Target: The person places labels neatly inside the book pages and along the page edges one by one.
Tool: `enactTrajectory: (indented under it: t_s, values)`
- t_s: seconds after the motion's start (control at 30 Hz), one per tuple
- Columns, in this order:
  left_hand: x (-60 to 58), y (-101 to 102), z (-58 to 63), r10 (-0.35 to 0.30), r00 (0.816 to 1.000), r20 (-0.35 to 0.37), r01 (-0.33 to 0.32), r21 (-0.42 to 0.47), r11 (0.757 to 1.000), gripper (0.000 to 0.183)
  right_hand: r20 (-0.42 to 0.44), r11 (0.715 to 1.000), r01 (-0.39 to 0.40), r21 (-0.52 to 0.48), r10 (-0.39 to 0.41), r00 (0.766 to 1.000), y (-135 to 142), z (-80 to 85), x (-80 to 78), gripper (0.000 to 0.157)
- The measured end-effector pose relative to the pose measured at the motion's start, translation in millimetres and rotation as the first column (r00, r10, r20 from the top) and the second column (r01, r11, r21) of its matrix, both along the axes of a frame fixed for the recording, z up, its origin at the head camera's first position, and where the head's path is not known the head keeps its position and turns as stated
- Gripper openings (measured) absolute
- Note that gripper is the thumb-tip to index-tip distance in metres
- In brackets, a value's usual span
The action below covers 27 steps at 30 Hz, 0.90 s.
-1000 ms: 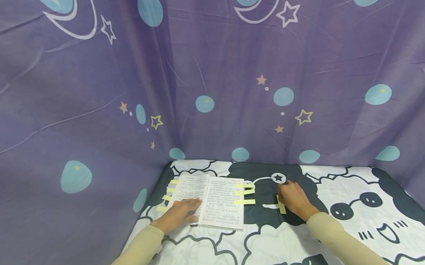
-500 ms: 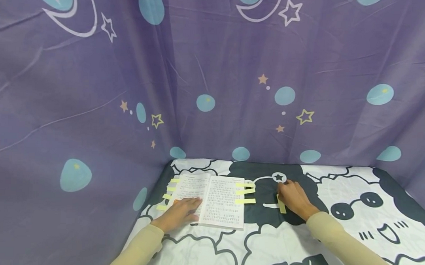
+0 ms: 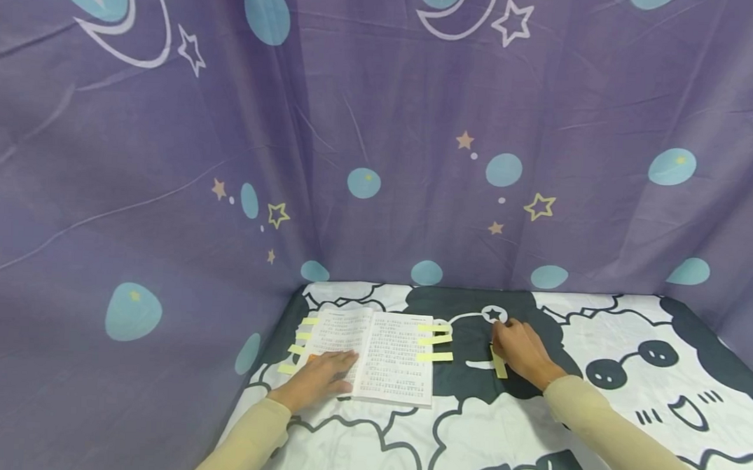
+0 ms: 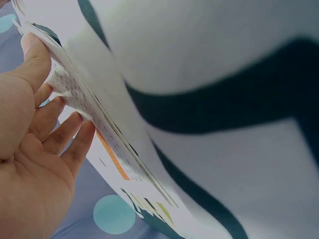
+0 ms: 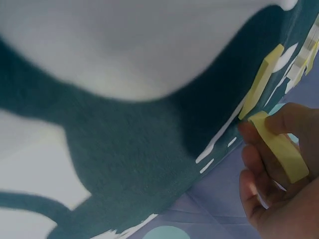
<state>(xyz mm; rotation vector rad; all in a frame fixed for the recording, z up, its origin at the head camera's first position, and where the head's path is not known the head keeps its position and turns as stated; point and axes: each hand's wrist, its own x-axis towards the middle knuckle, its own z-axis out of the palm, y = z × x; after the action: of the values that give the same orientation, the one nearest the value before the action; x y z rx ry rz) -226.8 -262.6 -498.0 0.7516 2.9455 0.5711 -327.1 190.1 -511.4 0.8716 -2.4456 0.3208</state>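
An open book (image 3: 395,386) lies on the cloth, with several yellow sticky strips (image 3: 434,357) jutting from both side edges. My left hand (image 3: 319,381) rests on the left page's lower part with its fingers extended; an orange patch (image 4: 113,154) shows on that page beside the fingertips. To the right of the book, my right hand (image 3: 523,353) pinches a yellow sticky note strip (image 5: 285,155) between thumb and fingers. Close by that hand, a narrow yellow pad of sticky notes (image 5: 261,82) lies on the dark part of the cloth.
A black-and-white cartoon-print cloth (image 3: 341,458) covers the table. Purple curtains (image 3: 394,109) with moons, stars and blue dots hang behind and to the sides. The cloth's far edge meets the back curtain.
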Motion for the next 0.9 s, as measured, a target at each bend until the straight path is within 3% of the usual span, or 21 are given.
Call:
enactTrajectory:
  t_s: [0.33, 0.53, 0.9]
  values:
    - [0.5, 0.9, 2.3, -0.008, 1.000, -0.005, 0.008, 0.002, 1.000, 0.066, -0.053, 0.999, -0.009, -0.034, 0.007, 0.999, 1.1, -0.2, 4.3, 0.019]
    - [1.7, 1.4, 2.6, 0.004, 1.000, -0.003, -0.004, 0.000, 1.000, 0.067, -0.007, 0.998, -0.016, -0.055, 0.016, 1.000, -1.7, 1.4, 9.9, 0.014]
    - [1.1, 1.5, 0.3, -0.003, 1.000, -0.025, 0.003, -0.005, 1.000, 0.066, 0.014, 0.997, -0.044, -0.057, 0.045, 0.999, -14.0, 1.8, 17.4, 0.020]
